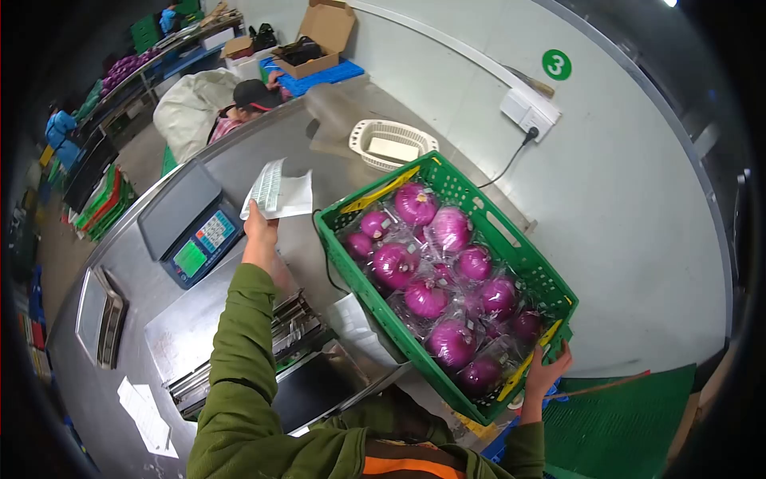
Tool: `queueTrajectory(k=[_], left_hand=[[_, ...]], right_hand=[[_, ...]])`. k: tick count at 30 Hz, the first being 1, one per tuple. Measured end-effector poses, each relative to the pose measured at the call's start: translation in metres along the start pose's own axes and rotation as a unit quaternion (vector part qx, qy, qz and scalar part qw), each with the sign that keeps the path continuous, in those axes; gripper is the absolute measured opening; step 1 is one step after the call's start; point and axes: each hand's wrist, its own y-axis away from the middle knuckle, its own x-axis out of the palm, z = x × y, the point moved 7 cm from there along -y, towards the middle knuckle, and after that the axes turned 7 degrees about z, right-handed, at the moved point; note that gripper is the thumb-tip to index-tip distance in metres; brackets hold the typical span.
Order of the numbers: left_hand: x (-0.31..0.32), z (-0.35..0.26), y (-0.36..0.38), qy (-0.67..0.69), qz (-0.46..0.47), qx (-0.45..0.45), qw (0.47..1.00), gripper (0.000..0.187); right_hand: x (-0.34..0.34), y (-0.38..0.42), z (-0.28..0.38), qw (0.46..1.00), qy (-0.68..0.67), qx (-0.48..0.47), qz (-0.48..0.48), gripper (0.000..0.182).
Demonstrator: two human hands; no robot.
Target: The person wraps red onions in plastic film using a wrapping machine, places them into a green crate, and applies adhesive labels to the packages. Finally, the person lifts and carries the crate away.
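Note:
My left hand (pixel 260 236) is closed on a sheet of printed labels (pixel 271 190), held up over the metal table beside the scale. A green plastic crate (pixel 383 321) full of purple onions (pixel 425 298) wrapped in clear film stands to the right of it. At the crate's near right end, my right hand (pixel 546 369) grips the rim by the yellow handle (pixel 523 367). The fingers of that hand are partly hidden behind the rim.
A digital scale (pixel 194 239) stands left of a wrapping machine (pixel 199 331). Papers (pixel 148 415) lie at the table's near left. A cream basket (pixel 389 142) sits behind the crate. One person in a dark cap (pixel 257 94) is across the table; a cable (pixel 511 164) hangs from the wall socket.

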Motion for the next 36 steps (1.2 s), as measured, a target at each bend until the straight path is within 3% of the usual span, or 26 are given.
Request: queueTrajectory(k=[1,2,3,5,6,7,9,11,12,14,16,18,19,20,22,25,27,29,31,33,36], left_hand=[[0.012,0.003,0.005,-0.002,0.005,-0.006,1.000,0.044],[0.016,0.006,0.018,-0.124,-0.064,-0.065,0.988,0.049],[0.020,0.008,0.032,-0.244,-0.131,-0.121,0.953,0.055],[0.037,0.029,0.029,-0.272,-0.068,-0.127,0.951,0.063],[0.068,0.034,0.022,-0.397,0.071,-0.004,0.915,0.061],[0.102,0.040,0.036,-0.501,0.205,0.116,0.833,0.059],[0.150,0.066,0.060,-0.584,0.341,0.168,0.717,0.055],[0.170,0.096,0.066,-0.645,0.382,0.177,0.638,0.049],[0.171,0.101,0.071,-0.655,0.373,0.169,0.636,0.049],[0.193,0.114,0.086,-0.767,0.393,0.227,0.454,0.048],[0.196,0.129,0.074,-0.743,0.412,0.239,0.470,0.044],[0.196,0.145,0.056,-0.770,0.402,0.187,0.458,0.042],[0.198,0.149,0.054,-0.777,0.390,0.124,0.478,0.041],[0.189,0.159,0.035,-0.783,0.339,-0.005,0.521,0.043],[0.200,0.163,0.039,-0.841,0.275,0.124,0.449,0.050],[0.223,0.140,0.077,-0.843,0.269,0.055,0.462,0.049],[0.243,0.124,0.103,-0.858,0.288,0.064,0.420,0.049],[0.278,0.104,0.173,-0.888,0.265,0.060,0.370,0.048],[0.293,0.098,0.219,-0.855,0.359,0.096,0.362,0.051],[0.287,0.095,0.253,-0.858,0.350,0.151,0.344,0.050],[0.257,0.098,0.290,-0.840,0.354,0.074,0.404,0.051]], right_hand=[[0.003,0.006,-0.024,0.989,-0.101,0.104,0.004,0.047],[0.006,0.013,-0.036,0.971,-0.142,0.181,0.060,0.049],[0.005,0.016,-0.043,0.971,-0.140,0.186,0.055,0.049],[0.029,0.029,-0.065,0.882,-0.356,0.284,0.119,0.049],[0.037,0.029,-0.070,0.861,-0.393,0.285,0.152,0.038],[0.039,0.026,-0.062,0.859,-0.390,0.293,0.153,0.038],[0.044,0.025,-0.049,0.827,-0.420,0.352,0.127,0.024],[0.044,0.029,-0.041,0.826,-0.395,0.371,0.156,0.025],[0.045,0.027,-0.038,0.826,-0.410,0.358,0.148,0.022],[0.049,0.024,-0.038,0.824,-0.425,0.350,0.133,0.019],[0.050,0.026,-0.037,0.817,-0.439,0.351,0.130,0.019],[0.052,0.027,-0.039,0.808,-0.457,0.348,0.128,0.017],[0.053,0.029,-0.039,0.802,-0.469,0.348,0.129,0.017],[0.051,0.027,-0.034,0.798,-0.480,0.347,0.116,0.017],[0.048,0.025,-0.033,0.805,-0.446,0.368,0.131,0.016],[0.060,0.026,-0.063,0.780,-0.484,0.362,0.159,0.017],[0.071,0.029,-0.096,0.750,-0.515,0.378,0.170,0.019],[0.075,0.033,-0.124,0.701,-0.534,0.427,0.204,0.019],[0.087,0.027,-0.167,0.692,-0.531,0.446,0.201,0.019],[0.084,0.011,-0.216,0.672,-0.523,0.463,0.245,0.021],[0.024,-0.039,-0.248,0.670,-0.500,0.470,0.285,0.021]])
